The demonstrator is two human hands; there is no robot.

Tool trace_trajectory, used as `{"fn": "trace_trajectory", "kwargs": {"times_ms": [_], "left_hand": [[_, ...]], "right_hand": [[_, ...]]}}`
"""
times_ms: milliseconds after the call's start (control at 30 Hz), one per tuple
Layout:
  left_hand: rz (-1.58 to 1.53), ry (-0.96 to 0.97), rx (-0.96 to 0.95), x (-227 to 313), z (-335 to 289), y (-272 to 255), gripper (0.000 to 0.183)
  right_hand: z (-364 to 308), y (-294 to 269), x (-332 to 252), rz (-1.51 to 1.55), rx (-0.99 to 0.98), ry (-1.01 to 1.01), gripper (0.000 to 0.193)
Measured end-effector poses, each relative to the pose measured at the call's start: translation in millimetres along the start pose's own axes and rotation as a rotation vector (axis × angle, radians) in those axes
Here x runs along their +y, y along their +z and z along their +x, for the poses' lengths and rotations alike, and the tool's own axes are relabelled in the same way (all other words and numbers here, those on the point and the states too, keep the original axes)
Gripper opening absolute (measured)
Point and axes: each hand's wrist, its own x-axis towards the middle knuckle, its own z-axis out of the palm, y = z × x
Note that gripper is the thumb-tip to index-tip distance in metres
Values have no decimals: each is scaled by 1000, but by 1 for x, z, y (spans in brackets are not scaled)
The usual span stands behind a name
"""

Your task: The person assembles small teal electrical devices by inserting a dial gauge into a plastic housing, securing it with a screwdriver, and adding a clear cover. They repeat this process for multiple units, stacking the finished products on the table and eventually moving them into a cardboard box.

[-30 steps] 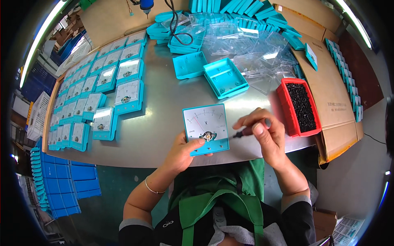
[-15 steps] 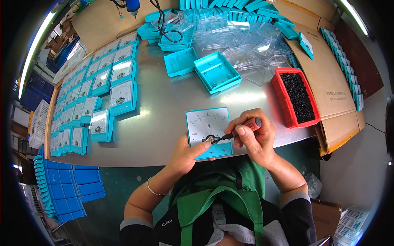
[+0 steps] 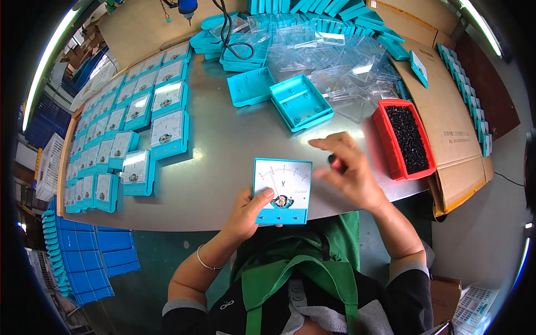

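Meter (image 3: 291, 187): teal-framed and face up in your left hand (image 3: 245, 215), at the near edge of the counter (image 3: 223, 167); whether its back rests on the metal cannot be told.
Left fingers: pinching the meter's left side, thumb flat on the white face, the others mostly hidden beneath.
Right hand (image 3: 357, 177): raised to the right of the meter, apart from it. Thumb and forefinger are spread; a red-ended tool handle (image 3: 335, 161) sits within the hand, apparently held by the curled fingers. Blur hides the exact grip, and the tip does not show.
Needle (image 3: 274, 178): thin, apparently uncovered, close to your thumb. Treat it as fragile; press on the outer margin of the face, not near the needle's sweep.
Mechanism (image 3: 281, 201): set in the dark cutout below the scale. Approach it square and with light pressure, as a slip could bend fine parts.
Tool control: settle the handle between thumb and forefinger before any contact; brace the meter firmly against turning.
Red bin (image 3: 388, 146): right of your right hand, filled with small black parts (image 3: 406, 137). Swing your forearm clear of its rim.
Teal cases (image 3: 301, 100): beyond the meter, well apart from both hands.
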Motion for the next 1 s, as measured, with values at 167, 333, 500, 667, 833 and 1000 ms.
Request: {"fn": "trace_trajectory", "kwargs": {"times_ms": [167, 333, 500, 667, 833, 1000], "left_hand": [[113, -44, -71, -13, -4, -4, 32], [615, 333, -184, -9, -15, -7, 34], [346, 33, 31, 2, -4, -14, 35], [437, 133, 7, -4, -4, -9, 36], [278, 56, 69, 0, -9, -17, 36], [180, 105, 53, -1, -10, -21, 33]], "right_hand": [[8, 28, -4, -113, -22, 95, 62], [14, 15, 44, -289, 168, 162, 47], [19, 17, 80, -432, 194, 123, 52], [41, 25, 75, -380, 198, 72, 52], [26, -8, 98, -766, 181, 389, 29], [-20, 3, 75, -730, 97, 112, 14]]}}
